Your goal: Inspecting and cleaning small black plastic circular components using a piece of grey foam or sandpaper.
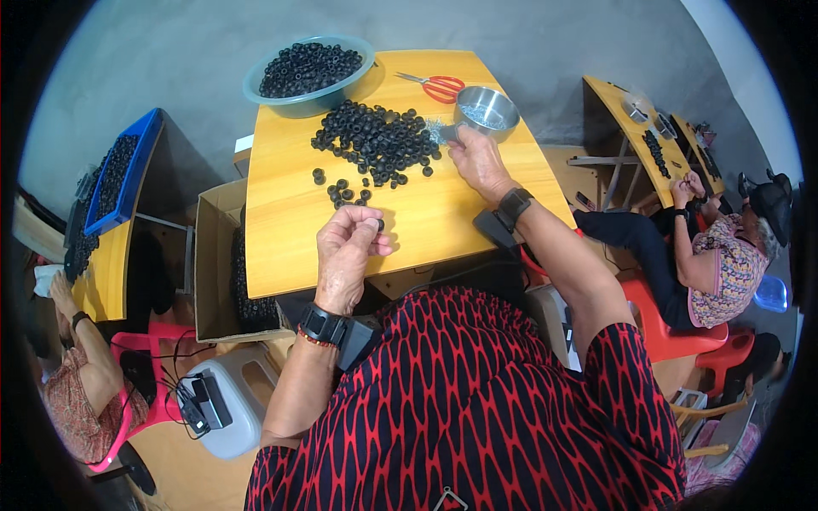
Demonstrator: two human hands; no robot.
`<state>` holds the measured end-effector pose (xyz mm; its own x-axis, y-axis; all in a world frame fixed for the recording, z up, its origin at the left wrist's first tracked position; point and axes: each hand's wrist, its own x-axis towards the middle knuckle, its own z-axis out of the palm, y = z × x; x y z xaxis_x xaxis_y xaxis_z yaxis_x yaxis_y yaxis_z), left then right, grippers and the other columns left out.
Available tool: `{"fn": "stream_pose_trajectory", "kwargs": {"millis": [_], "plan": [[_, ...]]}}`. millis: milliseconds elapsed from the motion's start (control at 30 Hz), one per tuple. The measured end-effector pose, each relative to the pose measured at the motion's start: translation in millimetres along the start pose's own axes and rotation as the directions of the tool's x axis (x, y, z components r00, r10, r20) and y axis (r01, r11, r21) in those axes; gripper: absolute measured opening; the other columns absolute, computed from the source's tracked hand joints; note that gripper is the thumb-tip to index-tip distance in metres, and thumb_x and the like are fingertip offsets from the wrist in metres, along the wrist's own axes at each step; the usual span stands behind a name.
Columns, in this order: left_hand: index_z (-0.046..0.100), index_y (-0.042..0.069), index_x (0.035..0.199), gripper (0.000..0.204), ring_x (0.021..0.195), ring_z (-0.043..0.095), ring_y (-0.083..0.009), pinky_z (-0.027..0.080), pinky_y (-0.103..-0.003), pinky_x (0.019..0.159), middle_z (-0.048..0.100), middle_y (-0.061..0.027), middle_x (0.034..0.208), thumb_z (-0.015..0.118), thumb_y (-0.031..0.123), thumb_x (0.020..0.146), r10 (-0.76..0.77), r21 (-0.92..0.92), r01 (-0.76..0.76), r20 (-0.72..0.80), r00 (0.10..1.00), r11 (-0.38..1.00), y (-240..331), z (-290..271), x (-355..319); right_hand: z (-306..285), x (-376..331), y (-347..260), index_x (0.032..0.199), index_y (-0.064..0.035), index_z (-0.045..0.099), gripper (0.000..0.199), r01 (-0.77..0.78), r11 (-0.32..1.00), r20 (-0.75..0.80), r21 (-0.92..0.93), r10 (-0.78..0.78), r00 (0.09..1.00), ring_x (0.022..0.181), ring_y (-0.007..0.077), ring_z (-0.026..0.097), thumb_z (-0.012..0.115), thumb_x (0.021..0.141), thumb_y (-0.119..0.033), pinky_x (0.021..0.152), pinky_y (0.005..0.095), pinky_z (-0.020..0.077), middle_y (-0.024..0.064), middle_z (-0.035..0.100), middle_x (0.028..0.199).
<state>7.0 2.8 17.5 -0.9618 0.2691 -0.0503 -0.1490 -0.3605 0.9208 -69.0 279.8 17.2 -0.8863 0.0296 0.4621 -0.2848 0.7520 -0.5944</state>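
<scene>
1. Black rubber rings (375, 140) are heaped on the yellow table (443, 221), just beyond the left hand (345, 255) and immediately to the left of the right hand (479, 162).
2. One small black ring (378, 225) is pinched between the thumb and fingers (362, 217) of the left hand, which is raised above the near edge of the table; the fingers are closed together on it.
3. A few loose rings (345, 192) are scattered between the left hand and the heap, directly ahead of the fingertips.
4. The right hand is stretched out to the far side of the heap, its fingers curled together at the handle of a steel cup (486, 111); whether the handle is truly clamped cannot be told.
5. Small silvery parts are seen inside the steel cup, just past the right fingers.
6. Red-handled scissors (439, 87) lie beyond the right hand, to the left of the cup.
7. A teal bowl (281, 100) full of black rings stands at the far left corner of the table, well beyond the left hand.
8. A cardboard box (213, 255) of more rings sits left of the left hand, below the table edge.
9. A blue crate (136, 162) rests on a neighbouring table further left.
10. Other people are seated at either side, well apart from both hands.
</scene>
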Motion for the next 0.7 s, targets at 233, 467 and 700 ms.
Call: {"fn": "stream_pose_trajectory", "kwargs": {"millis": [233, 467, 700], "plan": [[0.061, 0.0, 0.106, 0.012, 0.074, 0.065, -0.0125, 0.058, -0.026, 0.068, 0.064, -0.0056, 0.091, 0.057, 0.0, 0.095, 0.002, -0.022, -0.001, 0.04, 0.999, 1.0, -5, -5, 2, 2, -11, 2, 0.093, 0.0045, 0.054, 0.01, 0.047, 0.98, 0.031, -0.194, -0.042, 0.999, 0.088, 0.0444, 0.061, 0.059, 0.084, 0.002, 0.075, 0.0462, 0.05, 0.0263, 0.061, 0.093], [0.059, -0.001, 0.108, 0.017, 0.079, 0.066, -0.015, 0.059, -0.027, 0.072, 0.064, -0.0068, 0.093, 0.06, -0.005, 0.092, 0.04, -0.073, -0.034, 0.078, 0.996, 0.997, -5, 0, 1, -12, -46, -34, 0.093, 0.0024, 0.057, 0.005, -0.132, 0.968, -0.05, 0.215, 0.146, 0.988, 0.078, 0.0198, 0.067, 0.058, 0.089, 0.002, 0.069, 0.034, 0.054, 0.0147, 0.065, 0.085], [0.059, 0.0, 0.104, 0.014, 0.08, 0.067, -0.0157, 0.059, -0.029, 0.074, 0.064, -0.0073, 0.094, 0.06, -0.005, 0.091, 0.078, -0.113, -0.067, 0.088, 0.993, 0.991, -4, 6, 1, -15, -53, -116, 0.092, 0.0019, 0.058, 0.007, 0.128, 0.931, 0.093, 0.342, -0.169, 0.981, 0.075, 0.0236, 0.066, 0.062, 0.086, 0.002, 0.066, 0.0335, 0.0532, 0.0135, 0.064, 0.083]]}}
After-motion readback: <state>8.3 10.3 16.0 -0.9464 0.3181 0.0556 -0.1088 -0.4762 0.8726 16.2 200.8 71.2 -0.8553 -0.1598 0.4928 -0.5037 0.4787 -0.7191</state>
